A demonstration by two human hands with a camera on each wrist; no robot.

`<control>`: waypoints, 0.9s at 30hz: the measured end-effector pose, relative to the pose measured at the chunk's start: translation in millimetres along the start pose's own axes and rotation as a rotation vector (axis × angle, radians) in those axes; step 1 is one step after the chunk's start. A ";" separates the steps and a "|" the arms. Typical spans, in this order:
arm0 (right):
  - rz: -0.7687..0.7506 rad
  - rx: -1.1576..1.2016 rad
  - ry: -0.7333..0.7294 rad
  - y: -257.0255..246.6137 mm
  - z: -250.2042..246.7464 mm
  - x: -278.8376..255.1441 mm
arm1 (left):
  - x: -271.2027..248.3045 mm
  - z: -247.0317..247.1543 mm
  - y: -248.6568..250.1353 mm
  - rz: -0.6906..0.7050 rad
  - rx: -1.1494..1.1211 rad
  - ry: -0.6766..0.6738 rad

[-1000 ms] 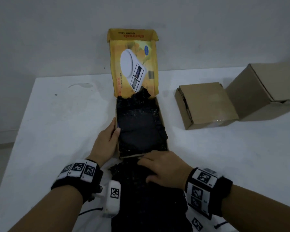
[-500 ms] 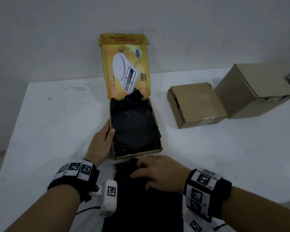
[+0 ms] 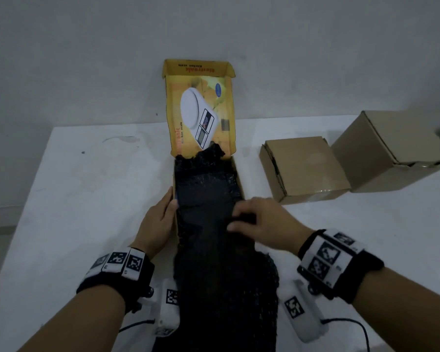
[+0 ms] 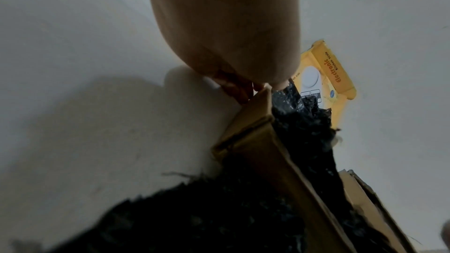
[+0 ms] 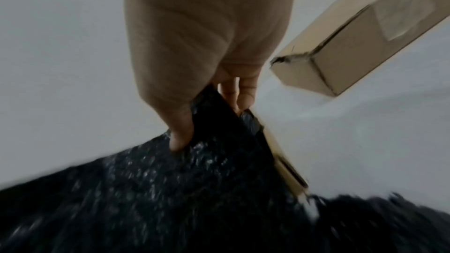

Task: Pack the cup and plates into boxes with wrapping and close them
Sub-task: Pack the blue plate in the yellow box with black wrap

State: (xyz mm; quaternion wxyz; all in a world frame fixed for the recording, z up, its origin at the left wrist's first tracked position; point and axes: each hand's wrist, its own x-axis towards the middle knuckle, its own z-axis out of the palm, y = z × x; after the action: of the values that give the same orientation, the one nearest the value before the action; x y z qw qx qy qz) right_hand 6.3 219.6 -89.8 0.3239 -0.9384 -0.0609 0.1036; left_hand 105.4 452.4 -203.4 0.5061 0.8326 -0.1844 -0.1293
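Observation:
A yellow box (image 3: 240,184) stands at the table's middle, its printed lid (image 3: 200,105) upright against the wall. Black wrapping (image 3: 206,189) lines the inside and runs out over the near edge toward me (image 3: 221,288). My left hand (image 3: 170,201) holds the box's left wall (image 4: 255,132), fingers outside and thumb on the rim. My right hand (image 3: 239,219) pinches a fold of the wrapping (image 5: 194,189) above the near half of the box. No cup or plate shows; the wrapping covers the inside.
Two shut brown cardboard boxes stand to the right, a flat one (image 3: 305,168) and a taller one (image 3: 391,151). The flat one (image 5: 353,36) is close to my right hand. The white table (image 3: 87,199) ends at the wall behind.
My right hand lay on the wrapping in front of the box; it now pinches it and has carried it forward over the box's near edge. The left hand has stayed on the box.

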 end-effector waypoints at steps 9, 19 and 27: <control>0.691 0.765 0.382 16.4 7.8 34.9 | -2.6 1.9 3.1 -0.050 -0.125 0.036; 0.654 0.062 0.065 3.5 11.3 52.1 | -2.4 -1.4 11.2 0.034 -0.030 0.060; 0.101 -0.430 0.042 2.8 26.8 68.7 | -2.6 -0.1 12.3 0.076 0.020 0.056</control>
State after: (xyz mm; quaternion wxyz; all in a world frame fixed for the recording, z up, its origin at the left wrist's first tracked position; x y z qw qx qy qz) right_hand 66.9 245.8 -122.8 0.1119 -0.9897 -0.0276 0.0849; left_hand 101.0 448.5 -192.4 0.5071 0.8333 -0.2029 -0.0850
